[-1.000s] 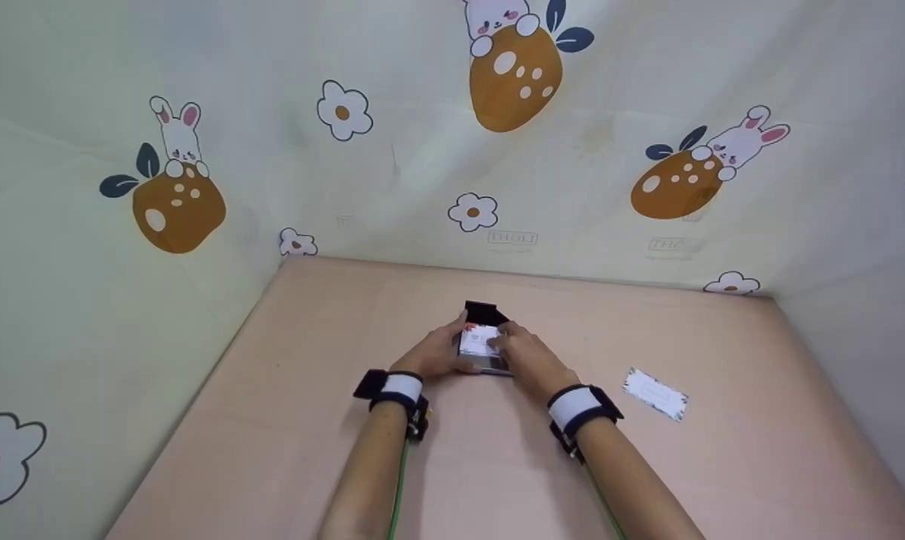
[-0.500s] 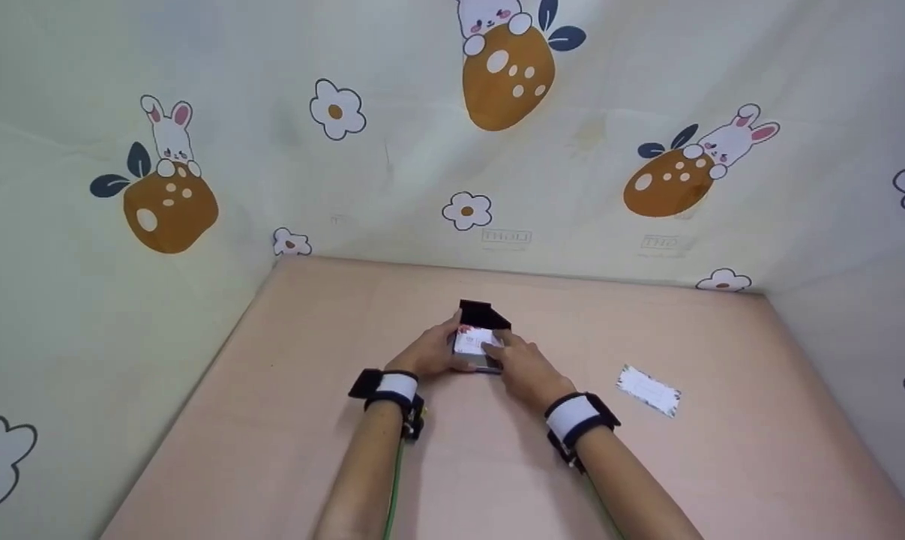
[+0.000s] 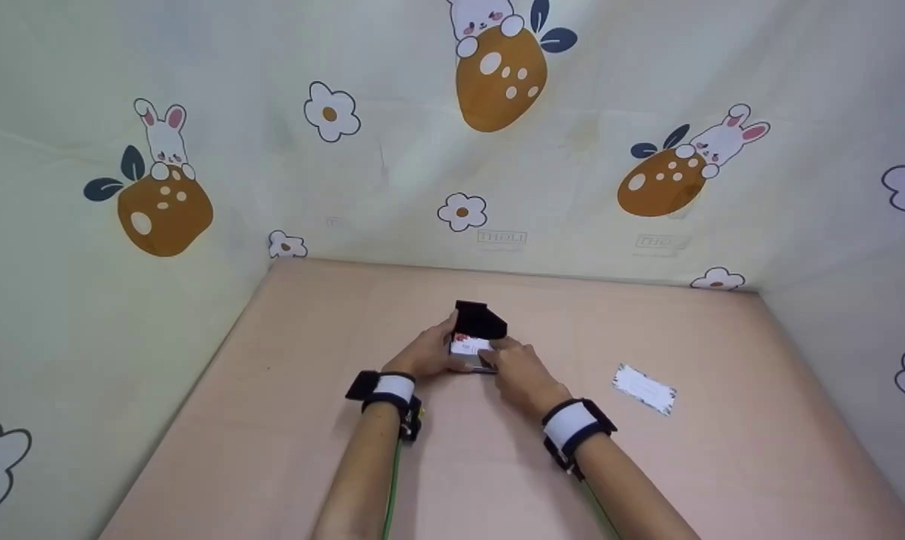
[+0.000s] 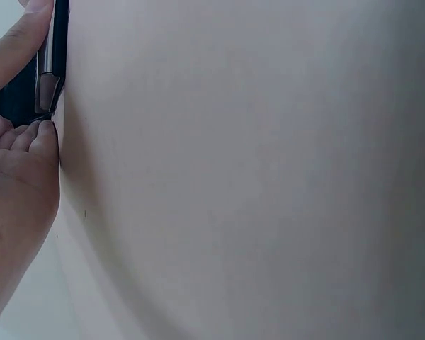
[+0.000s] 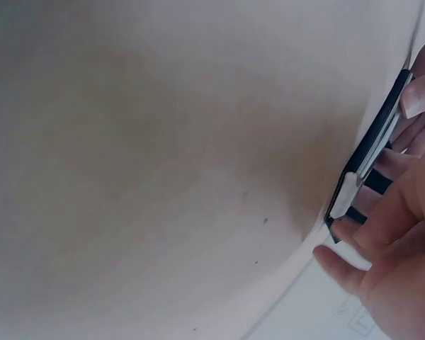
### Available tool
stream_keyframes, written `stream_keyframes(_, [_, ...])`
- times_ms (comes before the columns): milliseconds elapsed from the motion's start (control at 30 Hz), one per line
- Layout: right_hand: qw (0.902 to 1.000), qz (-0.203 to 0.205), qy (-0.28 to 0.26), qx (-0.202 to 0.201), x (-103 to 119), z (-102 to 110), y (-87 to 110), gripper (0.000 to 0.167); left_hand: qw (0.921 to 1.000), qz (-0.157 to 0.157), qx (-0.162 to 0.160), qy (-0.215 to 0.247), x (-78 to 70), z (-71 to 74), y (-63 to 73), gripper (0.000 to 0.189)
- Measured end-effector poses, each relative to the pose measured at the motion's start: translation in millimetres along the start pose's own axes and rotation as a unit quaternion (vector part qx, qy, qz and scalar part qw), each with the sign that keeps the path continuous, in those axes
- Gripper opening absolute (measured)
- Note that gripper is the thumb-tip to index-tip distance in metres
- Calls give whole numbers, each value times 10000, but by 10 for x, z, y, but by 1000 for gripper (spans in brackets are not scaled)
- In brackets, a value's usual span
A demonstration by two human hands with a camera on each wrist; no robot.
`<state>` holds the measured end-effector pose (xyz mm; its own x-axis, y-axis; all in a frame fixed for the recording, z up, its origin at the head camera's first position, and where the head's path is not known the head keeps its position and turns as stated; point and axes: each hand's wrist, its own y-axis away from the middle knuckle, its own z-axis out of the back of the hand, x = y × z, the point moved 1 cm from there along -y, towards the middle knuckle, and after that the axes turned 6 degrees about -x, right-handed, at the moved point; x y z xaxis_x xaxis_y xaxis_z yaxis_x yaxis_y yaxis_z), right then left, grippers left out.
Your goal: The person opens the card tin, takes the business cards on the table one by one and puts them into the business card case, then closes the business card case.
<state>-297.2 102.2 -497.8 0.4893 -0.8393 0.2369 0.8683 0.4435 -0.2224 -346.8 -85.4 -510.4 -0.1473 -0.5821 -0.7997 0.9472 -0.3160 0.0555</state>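
A card case (image 3: 461,361) with a raised black lid (image 3: 480,321) lies between the hands in the head view. A white card (image 3: 467,345) with red floral print at one corner sits in its body. My left hand (image 3: 426,352) grips the case from the left side, thumb along the near edge; the left wrist view shows that thumb (image 4: 18,53) on the case and the fingers curled at its end. My right hand (image 3: 528,376) pinches the card at its right side, covering that part of it. In the right wrist view, right fingers (image 5: 354,232) meet the case's corner.
A second white card (image 3: 645,389) with leafy corners lies flat on the pink tabletop (image 3: 310,450) to the right. A cloth wall (image 3: 392,172) printed with rabbits and flowers stands behind. Green cables (image 3: 394,487) run from both wrist straps along the forearms.
The white card's far edge has shifted nearer to me, baring more of the black lid. The right fingers have moved slightly toward me with it. The left hand keeps its grip on the case.
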Motion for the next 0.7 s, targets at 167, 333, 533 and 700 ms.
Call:
stream_keyframes(167, [9994, 216, 195, -206, 35, -3, 6, 43, 10000, 31, 3, -40, -9, 3, 4, 107])
stream_keyframes(333, [9985, 352, 246, -337, 67, -2, 30, 38, 9999, 144, -12, -47, -24, 5, 15, 105])
stream_keyframes(533, [9988, 317, 291, -219, 83, 11, 65, 37, 10000, 64, -7, 24, -16, 8, 13, 103])
stream_keyframes(700, [9987, 236, 388, -221, 59, 42, 125, 40, 10000, -36, 7, 59, 2, 2, -3, 104])
